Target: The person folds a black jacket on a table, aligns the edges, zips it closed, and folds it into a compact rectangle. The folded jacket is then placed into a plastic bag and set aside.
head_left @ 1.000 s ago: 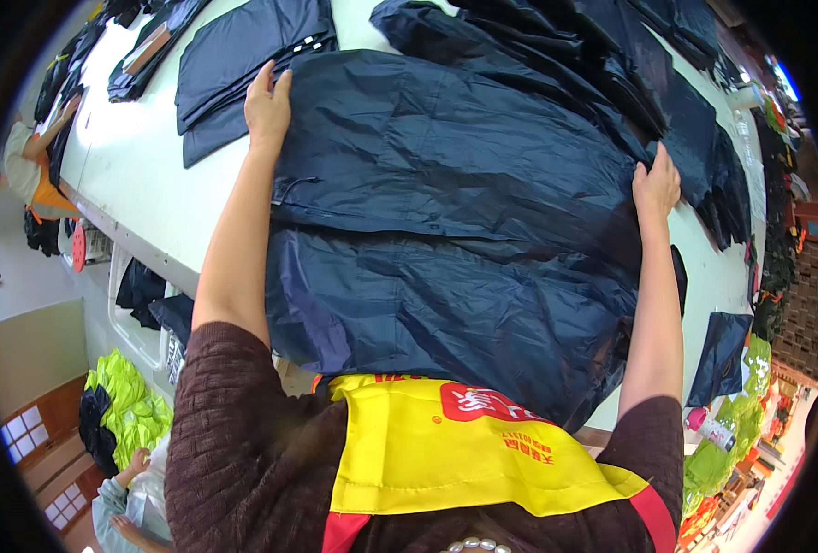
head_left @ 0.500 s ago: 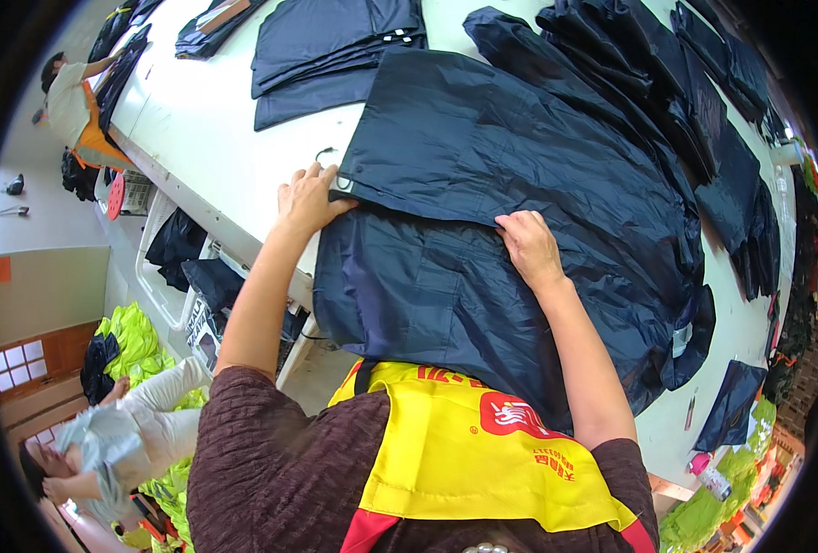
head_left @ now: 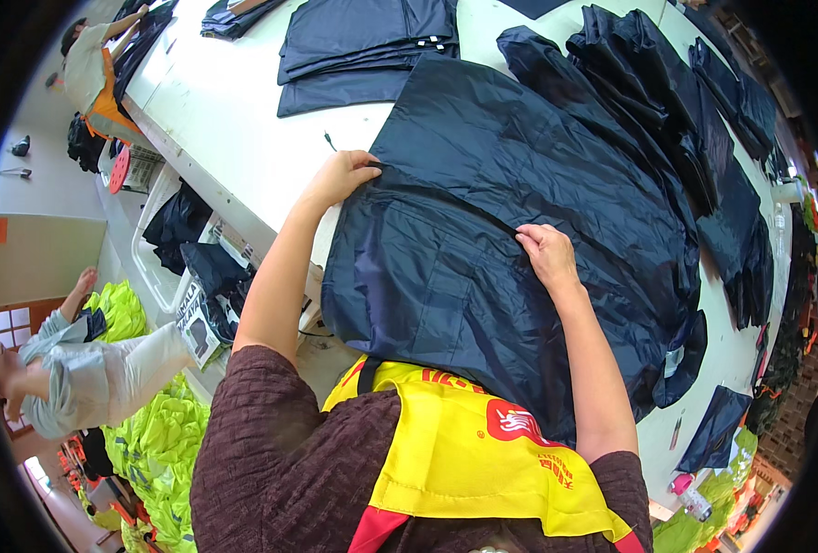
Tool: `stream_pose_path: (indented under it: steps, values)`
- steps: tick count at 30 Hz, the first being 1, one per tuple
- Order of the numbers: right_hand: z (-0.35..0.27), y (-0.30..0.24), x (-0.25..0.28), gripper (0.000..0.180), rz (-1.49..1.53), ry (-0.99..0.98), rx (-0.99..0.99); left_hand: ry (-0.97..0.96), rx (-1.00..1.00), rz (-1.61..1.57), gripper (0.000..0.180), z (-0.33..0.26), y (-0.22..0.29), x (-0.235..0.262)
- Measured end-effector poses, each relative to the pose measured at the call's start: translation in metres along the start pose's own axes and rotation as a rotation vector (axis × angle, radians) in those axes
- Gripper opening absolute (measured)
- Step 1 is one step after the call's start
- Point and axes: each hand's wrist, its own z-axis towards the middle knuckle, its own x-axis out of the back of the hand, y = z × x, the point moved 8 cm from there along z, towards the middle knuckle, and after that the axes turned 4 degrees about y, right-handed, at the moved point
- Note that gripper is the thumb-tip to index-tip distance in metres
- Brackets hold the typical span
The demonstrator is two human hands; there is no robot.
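Observation:
A large dark navy garment (head_left: 446, 267) of thin, shiny, creased fabric lies spread on the white table before me. My left hand (head_left: 346, 175) pinches the left end of a folded edge that crosses the garment. Farther right along that same edge, my right hand (head_left: 549, 253) has thumb and fingers closed on the fabric. Between the two hands the edge runs slantwise as a dark raised line. The garment's near part hangs down over the table's front edge against my yellow apron (head_left: 464, 461). A short black cord (head_left: 330, 140) lies just beyond my left hand.
Folded dark garments (head_left: 363, 46) are stacked at the far side. More crumpled ones (head_left: 640, 83) lie at the right. A white crate (head_left: 155, 221) holding dark fabric stands below the table's left edge. One person (head_left: 86, 83) works far left; another (head_left: 77, 369) is lower left beside yellow-green fabric (head_left: 151, 452).
My left hand has moved up and right along with the fabric edge, and my right hand has shifted slightly right and down. The edge's dark gap has narrowed. My view has shifted a little.

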Motion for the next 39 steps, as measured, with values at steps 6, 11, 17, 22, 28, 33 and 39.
stream_pose_path:
  steps: [6, 11, 17, 22, 28, 33, 39]
  values:
    - [0.007, 0.009, -0.004, 0.018, 0.036, -0.069, -0.171, 0.108, 0.032, 0.088, 0.024, 0.005, -0.002, 0.001]
    - [0.013, 0.016, -0.006, 0.019, 0.091, -0.081, -0.205, 0.096, 0.033, 0.099, 0.024, 0.010, -0.003, 0.002]
    - [0.018, 0.018, -0.005, 0.018, 0.073, -0.187, -0.348, -0.031, 0.176, 0.025, 0.019, 0.030, -0.021, -0.001]
    - [0.031, 0.023, -0.010, 0.018, 0.053, -0.347, -0.422, -0.115, 0.307, -0.005, 0.020, 0.044, -0.031, -0.006]
    - [0.037, 0.022, -0.012, 0.016, -0.022, -0.412, -0.470, -0.172, 0.452, 0.008, 0.028, 0.049, -0.031, -0.003]
    - [0.005, 0.004, 0.012, 0.024, 0.181, 0.001, -0.085, -0.120, 0.366, 0.043, 0.026, 0.052, -0.031, -0.002]
    - [-0.167, 0.007, 0.132, 0.031, -0.221, 0.476, -0.077, 0.552, -0.300, 0.409, 0.036, -0.019, 0.013, 0.009]
